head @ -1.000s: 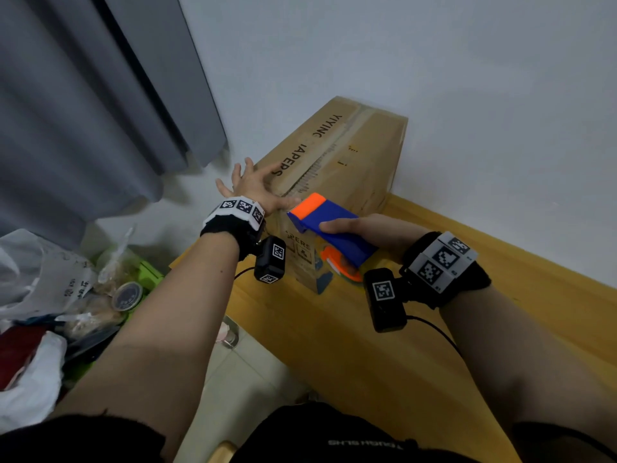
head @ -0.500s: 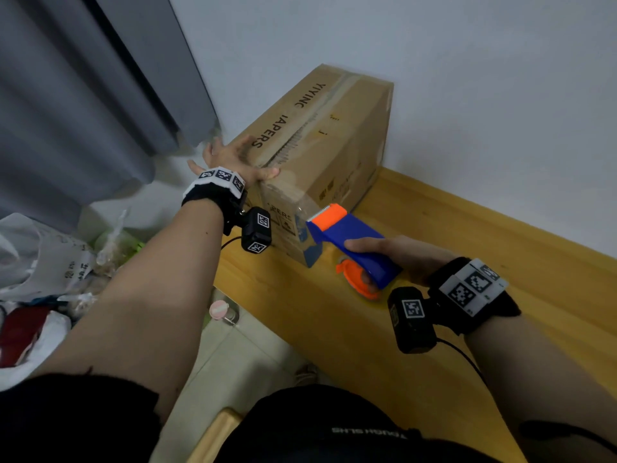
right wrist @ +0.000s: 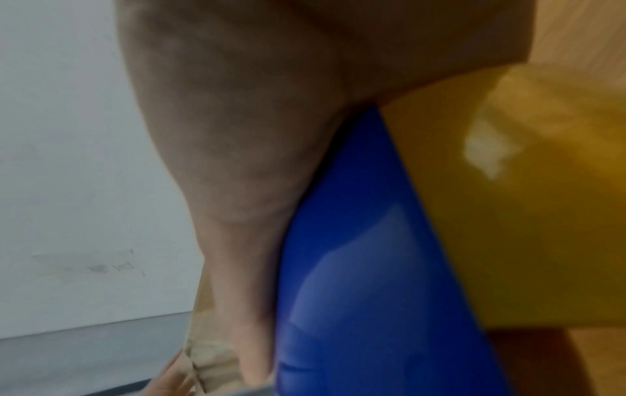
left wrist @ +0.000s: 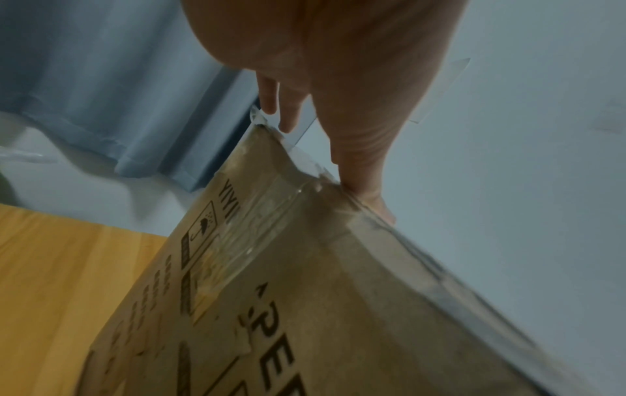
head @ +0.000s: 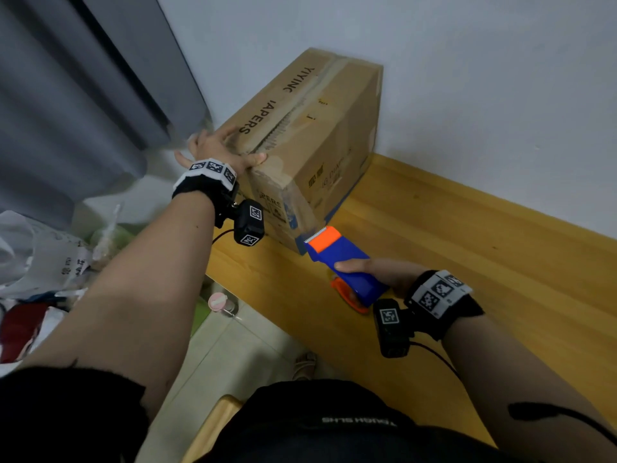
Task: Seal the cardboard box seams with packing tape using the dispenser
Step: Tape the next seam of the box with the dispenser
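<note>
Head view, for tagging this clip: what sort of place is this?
Probably a room in a home, not a warehouse: grey curtain beside a plain wall, a wooden table bearing the cardboard box, and bags cluttered on the tiled floor.

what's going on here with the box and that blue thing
A person is taping a cardboard box that sits on a wooden table. The left hand presses flat on the box's top near corner. The right hand grips a blue and orange tape dispenser, its toothed end just off the box's lower near corner.
</note>
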